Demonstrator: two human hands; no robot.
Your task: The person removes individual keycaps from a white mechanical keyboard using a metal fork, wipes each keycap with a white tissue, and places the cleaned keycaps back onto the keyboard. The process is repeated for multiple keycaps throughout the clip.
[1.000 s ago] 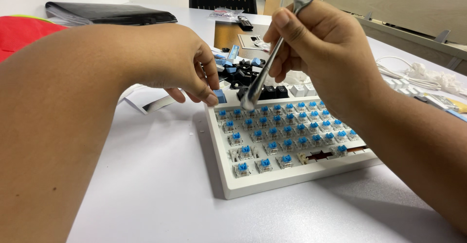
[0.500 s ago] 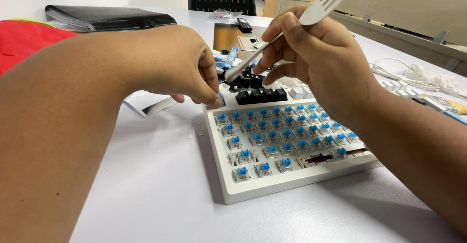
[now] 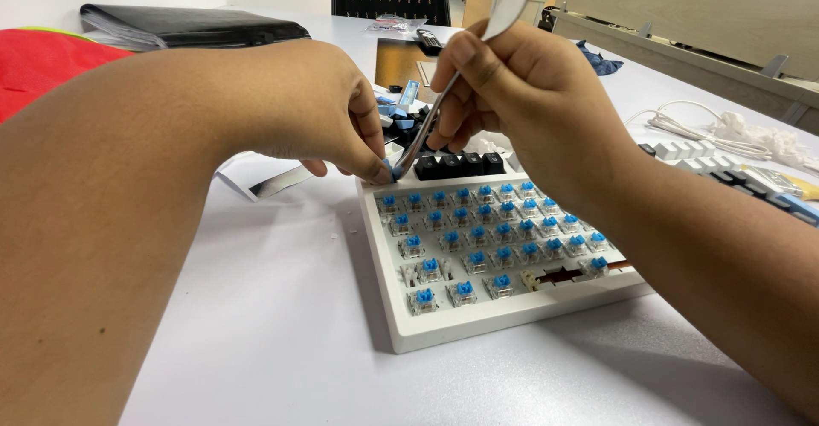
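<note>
Showing a white keyboard (image 3: 478,324) with most caps removed, its blue-stemmed switches (image 3: 478,238) exposed, lying on a pale table (image 3: 256,324). At the keyboard's far left corner, the left hand (image 3: 299,110) curls its fingers together, thumb and forefinger pinching a small blue keycap (image 3: 388,168) that sits at that corner. The right hand (image 3: 529,93), above the keyboard's far edge, is closed around a metal fork (image 3: 465,59) held tines upward; the handle slants down and its end (image 3: 399,173) meets the blue keycap just beside the left fingertips. A short row of black keycaps (image 3: 456,166) remains seated along the keyboard's far edge, right of the blue keycap. Beyond the keyboard lies a heap of loose black and blue keycaps (image 3: 408,115). Right of the keyboard are white keycaps (image 3: 682,149) and a white cable (image 3: 682,123). Far beyond its left side rest a black folder (image 3: 196,27) and a red cloth (image 3: 43,63).
</note>
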